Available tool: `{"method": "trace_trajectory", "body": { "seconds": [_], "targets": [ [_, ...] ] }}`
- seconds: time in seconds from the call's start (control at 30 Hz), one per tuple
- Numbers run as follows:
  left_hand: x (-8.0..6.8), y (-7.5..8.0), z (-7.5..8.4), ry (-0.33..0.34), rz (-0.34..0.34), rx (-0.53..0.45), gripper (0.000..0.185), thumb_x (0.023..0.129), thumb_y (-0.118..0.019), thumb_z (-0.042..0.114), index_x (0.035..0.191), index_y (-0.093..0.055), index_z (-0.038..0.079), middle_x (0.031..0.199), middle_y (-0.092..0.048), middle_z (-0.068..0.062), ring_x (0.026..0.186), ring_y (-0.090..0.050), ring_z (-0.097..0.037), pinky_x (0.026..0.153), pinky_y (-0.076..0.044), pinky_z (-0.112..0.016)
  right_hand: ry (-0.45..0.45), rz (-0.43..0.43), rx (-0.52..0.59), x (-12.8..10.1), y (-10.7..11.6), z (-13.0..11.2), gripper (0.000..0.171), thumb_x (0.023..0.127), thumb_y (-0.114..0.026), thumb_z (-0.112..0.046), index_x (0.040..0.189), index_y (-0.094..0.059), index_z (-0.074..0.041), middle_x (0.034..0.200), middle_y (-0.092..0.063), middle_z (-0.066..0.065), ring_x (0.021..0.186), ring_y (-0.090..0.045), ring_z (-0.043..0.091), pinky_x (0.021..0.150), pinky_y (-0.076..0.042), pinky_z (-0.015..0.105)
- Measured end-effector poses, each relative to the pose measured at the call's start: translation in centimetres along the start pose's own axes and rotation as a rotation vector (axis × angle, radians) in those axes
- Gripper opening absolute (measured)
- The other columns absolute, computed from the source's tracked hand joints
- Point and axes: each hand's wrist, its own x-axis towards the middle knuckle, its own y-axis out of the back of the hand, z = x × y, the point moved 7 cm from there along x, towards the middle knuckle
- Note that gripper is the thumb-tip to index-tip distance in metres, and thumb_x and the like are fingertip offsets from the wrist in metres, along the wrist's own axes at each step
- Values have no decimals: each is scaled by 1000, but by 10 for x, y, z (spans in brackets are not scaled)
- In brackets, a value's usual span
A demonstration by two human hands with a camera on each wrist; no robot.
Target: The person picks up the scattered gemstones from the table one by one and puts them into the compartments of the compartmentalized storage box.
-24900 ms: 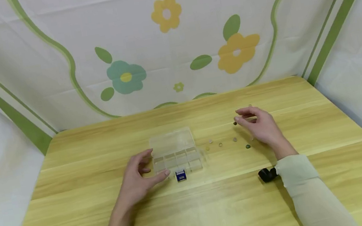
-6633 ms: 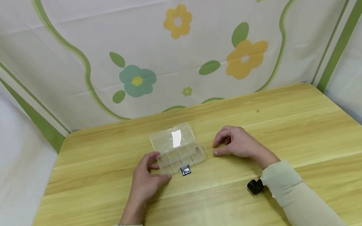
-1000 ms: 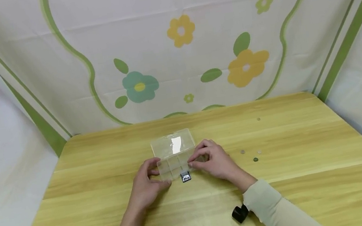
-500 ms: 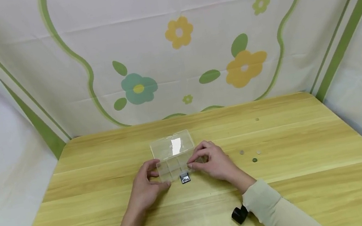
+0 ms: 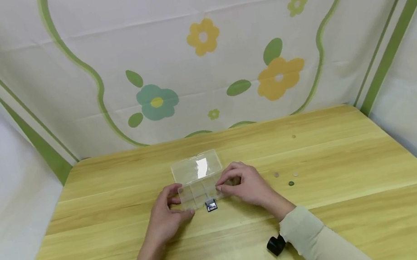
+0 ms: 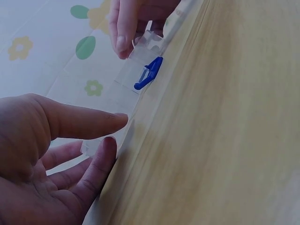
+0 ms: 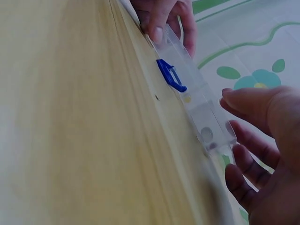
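Flowered cloth backs the wooden tabletop (image 5: 331,220), where the clear compartment box (image 5: 199,186) lies long axis left-to-right, left hand (image 5: 166,213) pinching its left end and right hand (image 5: 248,185) curled on its right.

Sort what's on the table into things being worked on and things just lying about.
In use:
- clear plastic box, lid open
- its blue latch
- left hand and right hand, fingers at either end of the box

Lying about:
- small beads on the table, right of the box

No readable text, label or number shows anywhere.
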Motion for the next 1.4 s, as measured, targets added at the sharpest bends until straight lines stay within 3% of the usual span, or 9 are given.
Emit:
{"method": "trace_trajectory", "body": {
  "seconds": [0.13, 0.43, 0.9, 1.07, 1.17, 1.4],
  "targets": [
    [0, 1, 0, 1, -4, 0, 78, 79, -88, -6, 149, -56, 5, 126, -62, -22, 108, -62, -30, 82, -56, -29, -8, -1, 47, 0, 5, 1, 7, 93, -85, -20, 98, -86, -25, 108, -75, -8, 91, -61, 15, 77, -52, 24],
    [0, 1, -4, 24, -1, -9, 77, 80, -87, -7, 149, -55, 5, 126, -62, -22, 108, -62, -30, 77, -57, -22, -50, 24, 99, 0, 22, 10, 10, 94, -83, -17, 104, -84, -21, 111, -75, -5, 104, -64, 19, 89, -57, 30],
    [1, 1, 1, 24, -17, -20, 79, 80, -88, -6, 151, -53, 6, 131, -60, -23, 101, -65, -28, 81, -59, -27, -163, 135, 61, 2, 86, 47, 24, 98, -81, -24, 119, -81, -14, 123, -73, 6, 111, -65, 25, 96, -57, 40],
    [0, 1, 1, 27, -18, -19, 80, 80, -87, -7, 151, -53, 6, 139, -59, -22, 106, -64, -29, 80, -57, -23, -228, 150, 50, 0, 96, 61, 27, 99, -80, -29, 123, -80, -17, 127, -70, 8, 114, -65, 28, 86, -58, 35],
    [1, 0, 1, 24, -15, -11, 80, 80, -88, -6, 151, -54, 6, 134, -60, -23, 103, -64, -28, 79, -57, -23, -255, 149, 57, -2, 101, 67, 30, 99, -80, -32, 125, -79, -17, 126, -68, 10, 115, -63, 30, 77, -59, 34],
    [1, 0, -1, 26, -16, -12, 79, 80, -88, -7, 151, -54, 6, 128, -61, -23, 99, -64, -27, 77, -57, -22, -265, 131, 4, -7, 110, 77, 29, 98, -81, -34, 123, -79, -18, 128, -71, 8, 115, -63, 28, 89, -54, 36]
  ]
}}
